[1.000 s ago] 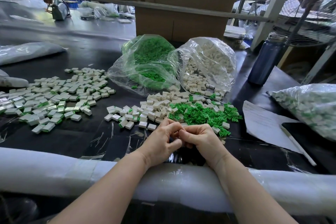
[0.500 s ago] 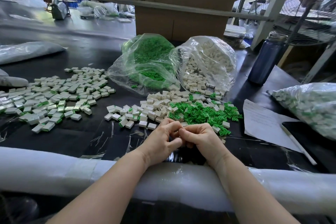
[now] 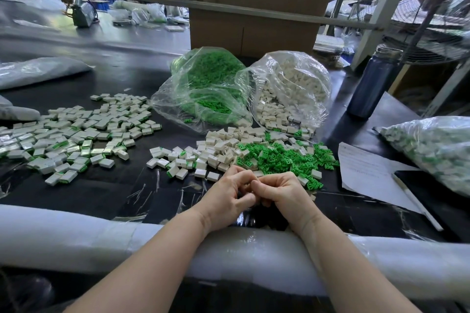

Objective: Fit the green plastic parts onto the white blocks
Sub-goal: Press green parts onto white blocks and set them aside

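I am seeing a worktop (image 3: 106, 193) covered in black sheeting that is looking glossy and creased. Along its near edge a white foam roll (image 3: 76, 239) is looking soft and matt, partly wrapped in shiny clear film. The green plastic parts (image 3: 282, 157) are looking matt, while the white blocks (image 3: 216, 147) are showing a smooth, slightly shiny plastic. Two clear, crinkled plastic bags (image 3: 211, 89) are glinting toward the far edge. At the right edge, matt paper (image 3: 366, 173) is lying by a dark metallic-looking bottle (image 3: 373, 84). Brown cardboard (image 3: 254, 7) is looking dull.
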The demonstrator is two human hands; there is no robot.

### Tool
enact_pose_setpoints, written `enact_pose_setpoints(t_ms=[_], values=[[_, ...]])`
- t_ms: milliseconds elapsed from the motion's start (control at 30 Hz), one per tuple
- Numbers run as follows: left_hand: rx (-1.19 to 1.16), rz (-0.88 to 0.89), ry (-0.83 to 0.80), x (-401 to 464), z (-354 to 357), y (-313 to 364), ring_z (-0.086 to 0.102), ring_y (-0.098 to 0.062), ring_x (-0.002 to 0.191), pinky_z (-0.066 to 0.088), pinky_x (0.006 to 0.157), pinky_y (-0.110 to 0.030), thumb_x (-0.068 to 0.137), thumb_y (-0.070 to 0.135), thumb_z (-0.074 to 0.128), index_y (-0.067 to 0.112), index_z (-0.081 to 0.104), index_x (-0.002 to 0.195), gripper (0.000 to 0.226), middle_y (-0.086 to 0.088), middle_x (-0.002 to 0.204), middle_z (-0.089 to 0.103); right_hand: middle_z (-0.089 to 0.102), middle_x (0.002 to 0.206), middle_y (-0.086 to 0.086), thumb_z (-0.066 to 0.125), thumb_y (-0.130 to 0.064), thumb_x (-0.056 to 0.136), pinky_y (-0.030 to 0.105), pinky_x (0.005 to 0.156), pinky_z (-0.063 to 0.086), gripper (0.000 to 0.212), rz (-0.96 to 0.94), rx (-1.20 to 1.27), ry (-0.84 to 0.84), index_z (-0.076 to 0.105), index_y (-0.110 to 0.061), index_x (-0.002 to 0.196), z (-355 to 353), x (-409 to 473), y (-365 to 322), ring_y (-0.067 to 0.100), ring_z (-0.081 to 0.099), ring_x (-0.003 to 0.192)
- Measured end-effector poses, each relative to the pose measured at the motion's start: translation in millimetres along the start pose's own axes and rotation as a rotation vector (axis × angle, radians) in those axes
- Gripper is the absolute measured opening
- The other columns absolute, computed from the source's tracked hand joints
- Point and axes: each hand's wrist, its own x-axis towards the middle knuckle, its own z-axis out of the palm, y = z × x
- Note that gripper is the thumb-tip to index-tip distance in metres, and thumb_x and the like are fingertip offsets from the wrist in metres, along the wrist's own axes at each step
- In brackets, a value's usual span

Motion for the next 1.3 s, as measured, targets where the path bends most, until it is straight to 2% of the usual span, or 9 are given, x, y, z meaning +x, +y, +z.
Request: enact_pose_setpoints(t_ms=[167,267,367,500,733,900,1067,1200,1300], values=[[-0.048,0.007,0.029,-0.4,-0.6,0.5,0.050,-0.013,0.085,0.043,0.075,-0.013,0.083,0.001,0.055,0.017,0.059,0.087,0.017,-0.001,0.100,0.044,0.058,0.080,0.025,0.063,-0.015,0.081,0.029,0.061,0.042,0.032,0.003,0.040,-0.013,0.065,0.015,0.092,1.8,-0.1,-0.9,0.030,0.051,0.072],[-0.059,0.006,0.020,-1.1,-0.8,1.7,0.049,-0.009,0.082,0.043,0.072,-0.012,0.083,0.001,0.056,0.017,0.059,0.086,0.017,-0.001,0.100,0.044,0.060,0.077,0.022,0.065,-0.021,0.074,0.024,0.056,0.044,0.034,0.010,0.042,-0.040,0.068,0.010,0.088,0.6,-0.1,-0.7,0.024,0.054,0.064],[-0.044,0.006,0.007,-1.3,-0.8,2.3,0.050,-0.012,0.085,0.045,0.077,-0.017,0.083,0.002,0.056,0.013,0.060,0.089,0.014,-0.001,0.100,0.044,0.060,0.061,0.011,0.063,-0.006,0.082,0.015,0.047,0.041,0.015,-0.004,0.016,-0.026,0.071,0.007,0.082,-0.9,0.4,0.5,0.007,0.050,0.048],[-0.034,-0.005,0.014,-1.9,-0.3,4.0,0.052,-0.024,0.091,0.046,0.081,-0.026,0.082,0.001,0.057,0.010,0.061,0.089,0.013,-0.003,0.100,0.044,0.058,0.051,0.001,0.061,0.000,0.084,0.013,0.045,0.038,0.014,-0.026,-0.002,-0.006,0.070,0.010,0.082,-1.0,0.7,1.5,0.002,0.046,0.043],[-0.025,-0.014,0.010,-2.5,-0.6,4.9,0.052,-0.027,0.096,0.046,0.082,-0.024,0.083,0.002,0.057,0.008,0.061,0.093,0.012,-0.007,0.104,0.045,0.057,0.048,-0.002,0.061,-0.001,0.084,0.013,0.044,0.037,0.015,-0.017,-0.014,-0.004,0.069,0.012,0.084,-1.1,1.1,1.5,0.002,0.046,0.042],[-0.028,-0.019,-0.001,-3.0,-0.8,5.8,0.051,-0.031,0.097,0.048,0.086,-0.037,0.083,0.001,0.058,0.005,0.061,0.095,0.013,-0.011,0.107,0.045,0.057,0.049,0.001,0.062,-0.003,0.084,0.014,0.044,0.038,0.017,-0.021,-0.023,0.011,0.069,0.012,0.082,-0.8,0.1,1.2,0.004,0.046,0.042],[-0.061,0.007,0.052,-3.0,-1.3,5.0,0.051,-0.015,0.082,0.048,0.070,-0.012,0.086,0.002,0.057,0.003,0.061,0.097,0.011,-0.010,0.107,0.045,0.058,0.069,0.017,0.061,-0.017,0.085,0.026,0.056,0.041,0.031,-0.064,-0.040,0.002,0.066,0.014,0.085,2.7,0.5,-0.5,0.024,0.051,0.061],[-0.048,0.007,0.130,-2.0,-2.6,3.6,0.057,-0.025,0.088,0.049,0.080,-0.018,0.087,0.014,0.061,0.016,0.062,0.094,0.007,-0.005,0.106,0.048,0.064,0.064,0.009,0.055,-0.034,0.082,0.020,0.054,0.049,0.038,-0.085,-0.054,0.050,0.068,0.002,0.082,4.2,0.6,-2.0,0.015,0.059,0.057],[-0.023,-0.016,0.180,-1.0,-3.7,0.9,0.056,-0.022,0.087,0.048,0.082,-0.020,0.087,0.013,0.061,0.016,0.063,0.094,0.008,-0.003,0.101,0.051,0.068,0.068,0.006,0.058,-0.019,0.087,0.019,0.056,0.052,0.022,-0.087,-0.026,0.106,0.068,0.001,0.089,2.2,2.2,0.6,0.014,0.066,0.060]])
